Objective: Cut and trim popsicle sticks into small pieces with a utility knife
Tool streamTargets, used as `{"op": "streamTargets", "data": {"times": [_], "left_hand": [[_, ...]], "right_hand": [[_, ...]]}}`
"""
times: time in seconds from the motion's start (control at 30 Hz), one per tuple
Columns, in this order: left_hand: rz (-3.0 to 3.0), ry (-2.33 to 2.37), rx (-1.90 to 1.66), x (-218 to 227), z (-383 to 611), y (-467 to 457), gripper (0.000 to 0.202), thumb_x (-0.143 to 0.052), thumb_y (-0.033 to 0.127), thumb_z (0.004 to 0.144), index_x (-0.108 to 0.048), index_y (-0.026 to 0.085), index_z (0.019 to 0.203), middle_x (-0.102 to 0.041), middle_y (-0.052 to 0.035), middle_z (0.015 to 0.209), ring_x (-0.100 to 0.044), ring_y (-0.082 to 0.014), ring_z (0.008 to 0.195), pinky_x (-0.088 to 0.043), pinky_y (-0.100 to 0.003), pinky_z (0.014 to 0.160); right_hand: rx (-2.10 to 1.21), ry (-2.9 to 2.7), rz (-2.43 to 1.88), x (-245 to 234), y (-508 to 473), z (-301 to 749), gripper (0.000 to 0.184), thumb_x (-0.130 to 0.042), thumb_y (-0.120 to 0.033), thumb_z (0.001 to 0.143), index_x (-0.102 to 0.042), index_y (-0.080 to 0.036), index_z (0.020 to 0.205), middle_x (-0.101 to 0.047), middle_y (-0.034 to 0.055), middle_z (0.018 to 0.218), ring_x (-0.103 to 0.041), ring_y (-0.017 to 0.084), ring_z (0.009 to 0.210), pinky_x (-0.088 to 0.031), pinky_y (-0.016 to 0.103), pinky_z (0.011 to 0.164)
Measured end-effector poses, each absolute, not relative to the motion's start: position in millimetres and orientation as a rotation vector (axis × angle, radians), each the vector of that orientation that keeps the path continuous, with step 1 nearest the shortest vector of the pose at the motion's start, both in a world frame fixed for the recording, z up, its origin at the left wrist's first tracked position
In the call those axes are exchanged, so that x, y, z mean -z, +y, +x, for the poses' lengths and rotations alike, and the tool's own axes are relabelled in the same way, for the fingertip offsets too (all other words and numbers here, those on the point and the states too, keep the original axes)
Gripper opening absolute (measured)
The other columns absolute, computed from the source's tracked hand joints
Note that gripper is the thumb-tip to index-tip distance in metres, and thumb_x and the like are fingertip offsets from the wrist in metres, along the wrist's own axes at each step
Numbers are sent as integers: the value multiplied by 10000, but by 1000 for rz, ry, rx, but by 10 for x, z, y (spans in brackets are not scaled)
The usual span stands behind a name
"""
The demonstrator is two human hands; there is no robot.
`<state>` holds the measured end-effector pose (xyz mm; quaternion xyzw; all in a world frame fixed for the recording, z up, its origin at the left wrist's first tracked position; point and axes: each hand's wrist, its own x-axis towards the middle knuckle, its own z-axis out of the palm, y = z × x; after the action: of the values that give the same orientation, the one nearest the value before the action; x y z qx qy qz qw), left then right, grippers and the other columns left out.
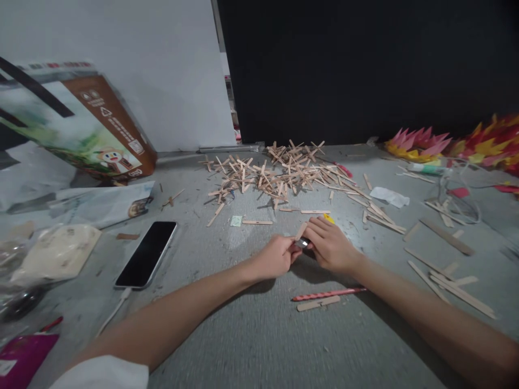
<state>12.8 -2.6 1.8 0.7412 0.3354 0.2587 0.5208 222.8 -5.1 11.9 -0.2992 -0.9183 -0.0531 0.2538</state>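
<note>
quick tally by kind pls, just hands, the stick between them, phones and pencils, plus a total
Hands: 2 (left hand, right hand)
Wooden stick between the hands: 1
Phone: 1
Pencil: 1
Total: 5

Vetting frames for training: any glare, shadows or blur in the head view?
Head view: dim overall; pale glare on the grey table beside the right hand; glint on the metal piece; shadow along the right forearm; red-and-yellow petals at the right edge look soft.
</note>
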Motion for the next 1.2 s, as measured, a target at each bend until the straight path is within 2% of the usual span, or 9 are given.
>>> {"op": "streamTargets", "data": {"times": [0.17, 0.37, 0.6, 0.8, 1.0, 1.2], "left_hand": [[1730, 790, -631, 1, 151, -36, 94, -530, 136, 840, -590, 147, 769, -551, -3, 735, -418, -125, 698, -395, -237, 668], [1667, 805, -661, -63, 138, -49, 150, -516, 198, 840, -497, 191, 691, -435, 27, 627, -374, -120, 637, -352, -236, 612], [1610, 761, -668, -57, 134, -54, 203, -484, 226, 859, -420, 215, 667, -409, 42, 609, -350, -108, 595, -333, -241, 604], [1734, 784, -637, 4, 132, -30, 218, -508, 141, 847, -445, 193, 645, -473, 30, 632, -383, -113, 635, -349, -245, 637], [1703, 778, -682, 7, 169, -38, 127, -530, 112, 821, -527, 171, 709, -520, 17, 711, -439, -127, 702, -412, -247, 705], [1643, 783, -682, -33, 152, -48, 156, -537, 159, 834, -504, 186, 684, -451, 29, 637, -425, -128, 670, -394, -238, 656]], "right_hand": [[210, -2484, -818, -135, -79, 2193, 143, -451, -112, 946, -530, -228, 918, -607, 90, 831, -453, 285, 800, -328, 401, 720], [147, -2458, -820, -131, -52, 2202, 146, -438, -116, 964, -520, -234, 942, -612, 82, 847, -472, 282, 805, -328, 391, 728], [51, -2458, -841, -107, -36, 2244, 124, -430, -154, 1004, -504, -230, 938, -593, 82, 854, -475, 280, 807, -343, 393, 729], [71, -2490, -859, -99, -39, 2256, 140, -421, -145, 995, -493, -238, 920, -581, 79, 839, -470, 279, 802, -335, 396, 717], [153, -2489, -869, -148, -64, 2190, 122, -448, -146, 971, -502, -240, 917, -595, 85, 841, -463, 284, 802, -336, 402, 726], [107, -2478, -838, -127, -42, 2195, 127, -437, -139, 976, -502, -235, 924, -602, 89, 848, -472, 287, 814, -350, 403, 728]]}}
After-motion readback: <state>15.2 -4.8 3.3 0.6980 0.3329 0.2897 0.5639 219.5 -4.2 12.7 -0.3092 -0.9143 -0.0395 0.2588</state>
